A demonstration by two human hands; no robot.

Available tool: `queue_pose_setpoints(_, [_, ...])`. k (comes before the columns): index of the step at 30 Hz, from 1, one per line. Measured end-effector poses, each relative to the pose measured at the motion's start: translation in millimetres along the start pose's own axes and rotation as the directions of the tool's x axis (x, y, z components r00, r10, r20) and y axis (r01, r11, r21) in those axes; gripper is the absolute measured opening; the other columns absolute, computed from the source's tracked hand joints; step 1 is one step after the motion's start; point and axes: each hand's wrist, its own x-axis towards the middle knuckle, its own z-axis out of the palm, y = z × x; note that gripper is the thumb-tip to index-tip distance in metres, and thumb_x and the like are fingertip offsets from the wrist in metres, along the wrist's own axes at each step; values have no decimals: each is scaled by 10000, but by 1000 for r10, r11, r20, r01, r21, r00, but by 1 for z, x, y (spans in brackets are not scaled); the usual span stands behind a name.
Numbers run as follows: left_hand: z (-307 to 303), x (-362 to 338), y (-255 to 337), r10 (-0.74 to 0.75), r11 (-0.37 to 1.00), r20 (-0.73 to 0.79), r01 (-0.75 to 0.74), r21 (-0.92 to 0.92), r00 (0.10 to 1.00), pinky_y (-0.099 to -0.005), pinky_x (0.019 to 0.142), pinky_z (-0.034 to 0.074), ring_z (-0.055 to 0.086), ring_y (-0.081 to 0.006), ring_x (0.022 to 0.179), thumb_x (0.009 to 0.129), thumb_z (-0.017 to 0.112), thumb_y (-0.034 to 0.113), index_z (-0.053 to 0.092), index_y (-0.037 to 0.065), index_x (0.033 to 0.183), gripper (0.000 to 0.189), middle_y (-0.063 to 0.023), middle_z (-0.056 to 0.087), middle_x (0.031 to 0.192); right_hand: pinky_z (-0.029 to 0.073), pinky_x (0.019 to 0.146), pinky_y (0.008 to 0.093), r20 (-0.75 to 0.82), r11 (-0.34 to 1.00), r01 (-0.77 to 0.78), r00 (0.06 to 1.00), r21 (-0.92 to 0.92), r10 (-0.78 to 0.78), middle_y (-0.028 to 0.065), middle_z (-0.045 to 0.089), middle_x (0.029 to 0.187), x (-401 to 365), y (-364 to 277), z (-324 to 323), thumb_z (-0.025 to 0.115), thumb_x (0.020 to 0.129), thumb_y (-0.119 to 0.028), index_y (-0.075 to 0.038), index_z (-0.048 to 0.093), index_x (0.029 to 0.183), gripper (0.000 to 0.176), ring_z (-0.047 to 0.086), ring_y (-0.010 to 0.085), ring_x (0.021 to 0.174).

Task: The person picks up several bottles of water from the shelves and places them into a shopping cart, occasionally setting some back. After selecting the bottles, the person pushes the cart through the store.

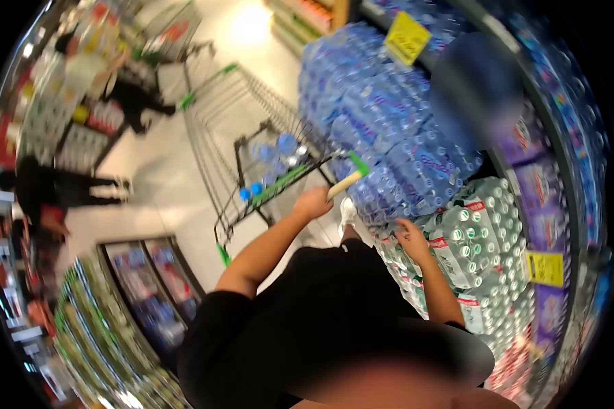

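Note:
My left hand [314,202] is wrapped round the pale handle [344,185] of a wire shopping cart [242,112] with green corner pieces. Bottles with blue caps [284,153] sit in the cart near the handle end. My right hand [411,237] hangs on the other side of my body, its fingers loosely apart and holding nothing. It overlaps the edge of a shrink-wrapped pack of clear bottles [457,245] with green-marked caps. Beyond it rise stacked packs of blue-tinted water bottles [382,109].
Shelves [549,177] with purple packs run along the right, with yellow price signs [408,37]. Two people stand at the left, one in dark clothes [48,184]. A dark-framed display bin [143,286] and stacked green-trimmed packs [92,327] stand at lower left. Pale floor [157,170] lies between.

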Motion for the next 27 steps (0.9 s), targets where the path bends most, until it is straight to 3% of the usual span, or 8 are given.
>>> queue_pose_setpoints(2, [-10,-11,12,-56,998,1,56,-16,998,-514,745,533,664,-404,826,816,626,322,611,37,981,330,-225,681,905,522,853,382,-1,983,-155,988,94,156,170,658,1117,-26,-7,-2,663,847,-141,-23,573,1243,424,657,299,1007])
queue_pose_setpoints(7, [-9,-12,15,-100,995,-38,101,23,994,-496,720,546,678,-383,822,824,617,291,597,52,1021,310,-193,693,914,524,801,360,159,990,-84,982,-110,101,158,685,1017,-59,10,40,673,848,-164,-24,625,1149,335,680,294,866])
queue_pose_setpoints(11, [-9,-25,28,-236,966,-68,242,87,969,-489,808,532,675,-349,925,842,633,423,609,90,1061,399,-166,700,963,525,825,389,227,1000,29,974,-10,-26,163,681,1045,-60,-19,47,665,858,-184,-24,639,1125,312,675,306,918])
queue_pose_setpoints(14, [1,-22,25,-439,889,-13,436,138,899,-454,863,521,671,-339,993,800,639,591,650,80,1160,625,-163,704,1055,520,842,398,237,974,189,959,-124,-155,165,682,1036,-64,-22,30,658,836,-178,-25,640,1120,323,662,330,952])
queue_pose_setpoints(16, [-11,-27,47,-562,820,-20,560,115,827,-446,875,518,663,-343,1035,764,644,606,708,71,1070,619,-186,690,1106,516,846,419,189,960,252,955,-119,-227,167,681,1029,-86,-22,7,620,840,-195,-33,644,1088,298,655,347,950])
queue_pose_setpoints(21, [20,-25,29,-514,792,-180,545,277,839,-475,877,512,656,-386,1032,760,634,549,696,4,1066,628,-234,680,1088,537,759,423,87,996,65,994,58,-70,136,706,892,-160,74,-16,621,855,-240,-57,648,1041,263,688,329,837])
queue_pose_setpoints(23, [23,-38,48,-508,775,-221,553,305,833,-491,852,520,660,-404,1006,767,623,545,714,-6,1001,606,-244,686,1040,535,758,423,14,995,-26,1000,-101,28,137,706,897,-184,103,-19,609,848,-240,-63,646,1023,252,682,334,843])
queue_pose_setpoints(27, [43,-48,22,-469,796,-222,518,313,855,-485,809,527,674,-399,938,772,625,557,707,-28,1006,635,-236,698,993,529,752,438,18,994,-24,1000,-107,26,132,703,909,-231,118,-46,620,832,-248,-80,648,1018,252,670,343,860])
